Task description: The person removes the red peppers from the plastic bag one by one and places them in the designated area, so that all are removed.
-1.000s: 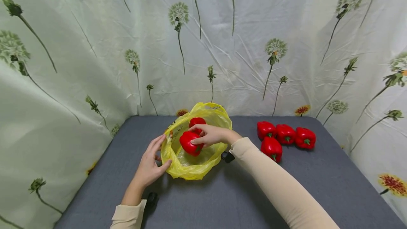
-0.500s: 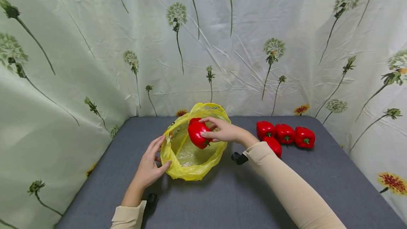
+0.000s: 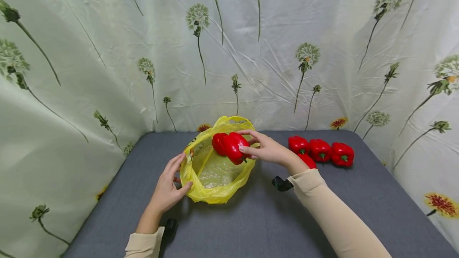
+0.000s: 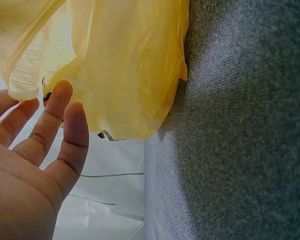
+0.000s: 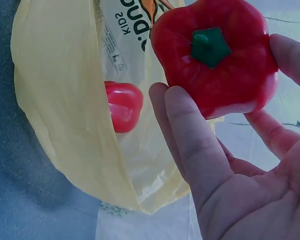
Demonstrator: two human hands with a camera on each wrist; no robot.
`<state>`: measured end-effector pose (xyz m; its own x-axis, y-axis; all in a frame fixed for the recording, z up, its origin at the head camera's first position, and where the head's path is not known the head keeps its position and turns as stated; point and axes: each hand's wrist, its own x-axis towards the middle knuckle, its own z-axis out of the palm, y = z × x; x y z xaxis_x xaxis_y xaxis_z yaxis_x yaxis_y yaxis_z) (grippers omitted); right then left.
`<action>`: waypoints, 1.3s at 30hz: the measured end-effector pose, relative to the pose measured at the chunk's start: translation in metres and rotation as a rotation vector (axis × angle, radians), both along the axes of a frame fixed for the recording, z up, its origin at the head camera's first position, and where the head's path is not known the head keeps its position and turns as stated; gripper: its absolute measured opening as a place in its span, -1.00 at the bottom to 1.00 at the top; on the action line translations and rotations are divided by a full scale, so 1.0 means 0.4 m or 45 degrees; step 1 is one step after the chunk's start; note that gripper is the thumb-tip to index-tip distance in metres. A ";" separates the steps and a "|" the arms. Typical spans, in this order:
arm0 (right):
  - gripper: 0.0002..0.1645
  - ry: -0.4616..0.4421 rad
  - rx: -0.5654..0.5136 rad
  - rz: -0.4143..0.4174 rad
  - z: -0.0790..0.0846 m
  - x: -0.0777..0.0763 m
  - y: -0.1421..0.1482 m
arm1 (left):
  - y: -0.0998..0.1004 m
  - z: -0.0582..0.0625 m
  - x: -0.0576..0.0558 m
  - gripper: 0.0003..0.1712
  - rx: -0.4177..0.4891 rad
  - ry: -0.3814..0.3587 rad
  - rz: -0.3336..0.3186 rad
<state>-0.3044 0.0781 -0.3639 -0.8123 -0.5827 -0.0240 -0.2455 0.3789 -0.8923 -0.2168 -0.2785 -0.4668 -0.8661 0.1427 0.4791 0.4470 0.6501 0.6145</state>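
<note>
My right hand grips a red bell pepper with a green stem, over the right part of a yellow plastic bag's mouth. In the right wrist view, fingers and thumb hold this bell pepper from its sides, stem towards the camera. The yellow bag stands open on the table, another red bell pepper inside near its back. My left hand rests against the bag's left side, thumb at the front rim. The left wrist view shows its fingers loosely extended by the yellow plastic.
Several more red bell peppers sit grouped at the back right of the grey table; my right forearm partly covers one. A pale curtain printed with dandelions hangs behind and beside the table.
My right hand has drawn the bell pepper from the bag's middle up and to the right, uncovering more of the pepper inside. The left hand stays at the bag's side.
</note>
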 end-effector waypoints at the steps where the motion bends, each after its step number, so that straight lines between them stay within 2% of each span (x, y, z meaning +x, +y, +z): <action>1: -0.22 -0.003 -0.010 -0.010 0.000 0.001 0.007 | 0.000 0.000 0.000 0.00 -0.001 -0.001 0.001; 8: -0.23 -0.041 -0.084 -0.089 -0.007 0.010 0.059 | 0.003 0.001 0.001 0.00 0.001 -0.018 0.005; 17: -0.17 -0.083 -0.151 -0.183 -0.042 0.029 0.125 | 0.006 0.002 0.000 -0.01 0.004 -0.024 0.004; 32: -0.17 -0.020 -0.182 -0.296 -0.069 0.071 0.216 | 0.005 0.001 0.001 -0.01 -0.004 -0.030 0.010; 39: -0.14 -0.070 -0.222 -0.410 -0.079 0.108 0.270 | 0.007 0.005 0.002 -0.01 -0.005 -0.036 0.012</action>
<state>-0.2613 0.1859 -0.3955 -0.9549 -0.2969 0.0047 -0.0888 0.2702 -0.9587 -0.2160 -0.2757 -0.4646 -0.8805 0.1365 0.4541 0.4237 0.6565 0.6241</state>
